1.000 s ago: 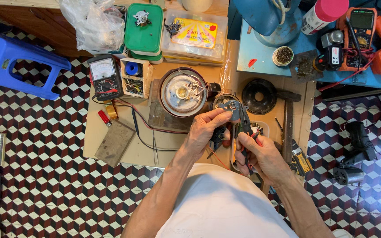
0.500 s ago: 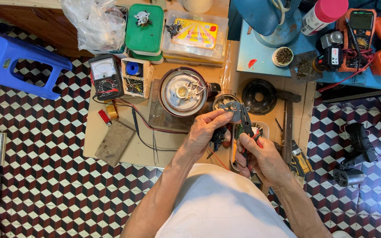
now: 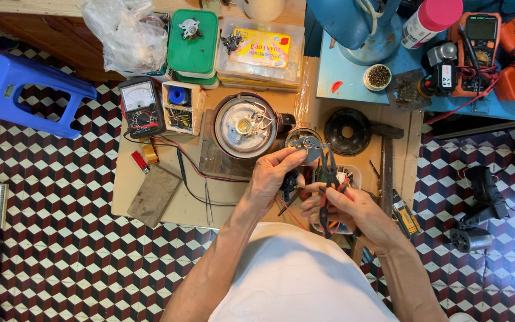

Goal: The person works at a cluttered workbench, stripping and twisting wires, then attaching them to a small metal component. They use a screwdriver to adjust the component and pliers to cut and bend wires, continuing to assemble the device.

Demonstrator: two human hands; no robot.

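head view | left hand [image 3: 272,179]: fingers pinched on small grey metal part [image 3: 310,145], held just past its fingertips | right hand [image 3: 353,209]: fingers wrapped around red-handled pliers [image 3: 329,185], tips at the part | round metal housing [image 3: 245,125] just beyond left fingers

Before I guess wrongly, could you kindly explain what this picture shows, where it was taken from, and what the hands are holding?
The one picture comes from a camera on a person's head, looking straight down at a low wooden work board on a chequered tile floor. No machine is here; both are bare hands. The left hand pinches a small round grey metal part. The right hand grips red-handled pliers, whose tips reach that part. On the board lie an opened round metal appliance base with wires, a black analogue meter, a black ring-shaped disc and a hammer.
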